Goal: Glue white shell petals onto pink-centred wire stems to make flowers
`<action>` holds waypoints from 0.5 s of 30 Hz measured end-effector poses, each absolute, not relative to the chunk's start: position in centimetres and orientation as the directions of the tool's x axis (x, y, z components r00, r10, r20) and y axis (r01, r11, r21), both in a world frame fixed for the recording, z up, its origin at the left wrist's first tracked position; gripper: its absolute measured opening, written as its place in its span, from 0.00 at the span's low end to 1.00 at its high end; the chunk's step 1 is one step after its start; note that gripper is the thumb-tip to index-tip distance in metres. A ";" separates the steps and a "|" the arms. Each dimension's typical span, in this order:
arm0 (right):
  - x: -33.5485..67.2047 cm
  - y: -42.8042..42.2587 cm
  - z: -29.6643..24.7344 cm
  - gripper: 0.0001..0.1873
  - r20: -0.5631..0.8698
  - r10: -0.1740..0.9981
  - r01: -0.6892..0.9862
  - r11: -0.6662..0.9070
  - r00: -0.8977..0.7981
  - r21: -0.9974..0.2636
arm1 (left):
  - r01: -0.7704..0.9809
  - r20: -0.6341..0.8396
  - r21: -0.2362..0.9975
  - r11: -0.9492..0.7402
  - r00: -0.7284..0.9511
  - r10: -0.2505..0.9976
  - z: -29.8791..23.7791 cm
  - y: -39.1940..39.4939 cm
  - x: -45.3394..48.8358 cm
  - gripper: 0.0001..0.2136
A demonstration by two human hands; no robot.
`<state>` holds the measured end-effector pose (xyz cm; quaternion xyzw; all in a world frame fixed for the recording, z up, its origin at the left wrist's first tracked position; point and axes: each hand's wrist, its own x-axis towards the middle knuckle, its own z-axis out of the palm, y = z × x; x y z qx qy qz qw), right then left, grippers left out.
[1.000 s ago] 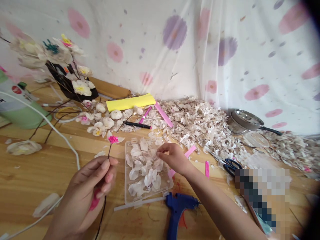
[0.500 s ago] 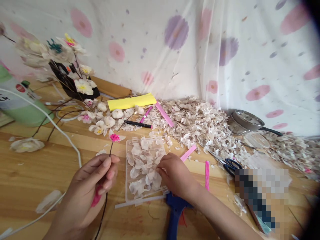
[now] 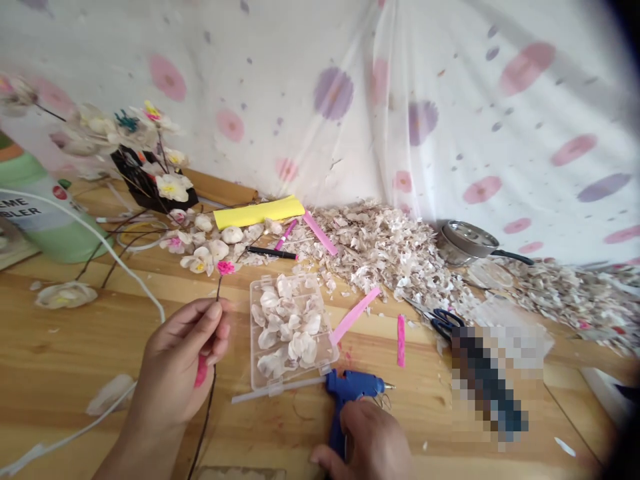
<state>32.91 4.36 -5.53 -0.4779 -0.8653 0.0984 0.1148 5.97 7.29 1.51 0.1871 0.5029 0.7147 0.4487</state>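
My left hand (image 3: pixel 183 360) pinches a thin dark stem (image 3: pixel 219 288) between thumb and fingers. A bright pink fringed flower centre (image 3: pixel 225 267) tops the stem, and its lower part runs down past my wrist. Something pink (image 3: pixel 201 371) shows under my palm. At the lower middle, my right hand (image 3: pixel 373 440) wraps round the handle of a blue glue gun (image 3: pixel 357 384), its metal nozzle pointing right. Between the hands and further back lies a clear compartment box (image 3: pixel 254 373) holding many pale petals (image 3: pixel 290 320). A whitish glue stick (image 3: pixel 277 389) sticks out behind the gun, along the box's front edge.
Heaped petals (image 3: pixel 380 247) line the back, by a metal pan (image 3: pixel 470 240) and dark-handled scissors (image 3: pixel 445 323). Pink strips (image 3: pixel 401 340), a yellow paper roll (image 3: pixel 257 212) and a marker (image 3: pixel 271 253) lie about. A white cord (image 3: pixel 127 270) crosses the left side near a green bottle (image 3: pixel 55 213).
My right hand has left the petal box and come down to the glue gun's handle. The white petals beside the pink centre no longer show. My left hand still holds the stem; the view has shifted.
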 end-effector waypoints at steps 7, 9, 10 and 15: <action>32.0 2.8 -4.6 0.12 0.074 0.935 0.918 0.355 -0.348 -0.175 | -0.420 -0.103 0.893 -0.164 -0.546 0.832 3.3 5.6 7.0 0.14; 32.8 2.3 -5.1 0.10 0.109 0.936 0.922 0.350 -0.336 -0.167 | -0.386 -0.079 0.905 -0.176 -0.561 0.824 3.5 4.7 7.6 0.14; 33.5 2.1 -5.5 0.10 0.147 0.929 0.921 0.359 -0.338 -0.151 | -0.373 -0.075 0.911 -0.174 -0.566 0.821 3.5 4.2 7.8 0.14; 36.6 1.9 -8.5 0.28 0.401 0.852 0.939 0.338 -0.336 0.068 | -0.377 -0.111 0.916 -0.135 -0.563 0.819 3.1 2.0 9.2 0.16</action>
